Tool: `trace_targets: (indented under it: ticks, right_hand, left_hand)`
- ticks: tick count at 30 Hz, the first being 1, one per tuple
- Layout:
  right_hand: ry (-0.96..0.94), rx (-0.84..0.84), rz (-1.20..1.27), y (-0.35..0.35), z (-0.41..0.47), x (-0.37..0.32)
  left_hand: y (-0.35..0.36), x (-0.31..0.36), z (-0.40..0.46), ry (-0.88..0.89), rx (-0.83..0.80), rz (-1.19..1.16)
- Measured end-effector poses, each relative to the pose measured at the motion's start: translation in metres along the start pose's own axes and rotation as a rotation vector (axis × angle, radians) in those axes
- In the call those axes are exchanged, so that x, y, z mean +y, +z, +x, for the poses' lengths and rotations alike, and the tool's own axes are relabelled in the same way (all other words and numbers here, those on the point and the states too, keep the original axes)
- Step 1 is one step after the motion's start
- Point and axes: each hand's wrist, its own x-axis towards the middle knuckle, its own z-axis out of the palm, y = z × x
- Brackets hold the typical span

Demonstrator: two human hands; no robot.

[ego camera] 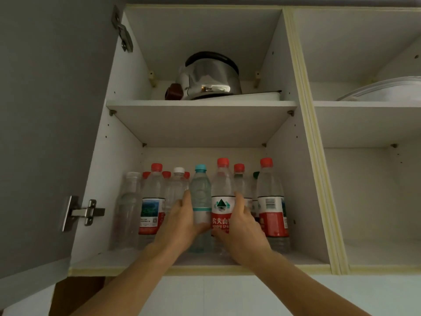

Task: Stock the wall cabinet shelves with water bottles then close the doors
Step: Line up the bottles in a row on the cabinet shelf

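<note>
— Left hand [182, 218] first: what's it doing?
— Its fingers and thumb wrap the teal-capped bottle [201, 201], which stands on the bottom shelf [102, 258] of the wall cabinet [293, 65]. The right hand [239, 226] grips the red-capped bottle [222, 197] just beside it; the two bottles touch.
— How many bottles in all?
— Red caps: seven that I can count, some only peeking from the back row. One white cap [178, 170], one teal, one dark green cap [256, 174] half hidden, and a clear bottle [128, 208] at the far left whose cap I cannot make out.
— Room left?
— A strip of bare shelf along the front edge, and a gap by the left wall. The right-hand compartment [376, 201] stands open beside it. The left door [45, 133] hangs wide open.
— Upper shelf?
— One steel kettle [210, 76] on a white tray [262, 95].
</note>
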Motion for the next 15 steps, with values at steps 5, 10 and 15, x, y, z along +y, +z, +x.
trace_targets:
  ticks: [5,10,15]
  right_hand:
    - [-0.079,-0.006,-0.265,-0.007,0.012,0.006]
    - [-0.341,-0.054,-0.586,-0.023,0.023,0.016]
    - [-0.401,-0.117,-0.732,-0.022,0.037,0.015]
  left_hand:
    - [-0.013,-0.012,0.0,0.165,-0.046,0.325]
    - [-0.02,-0.029,0.016,0.349,-0.132,0.664]
    - [-0.015,-0.037,0.025,0.361,-0.14,0.7]
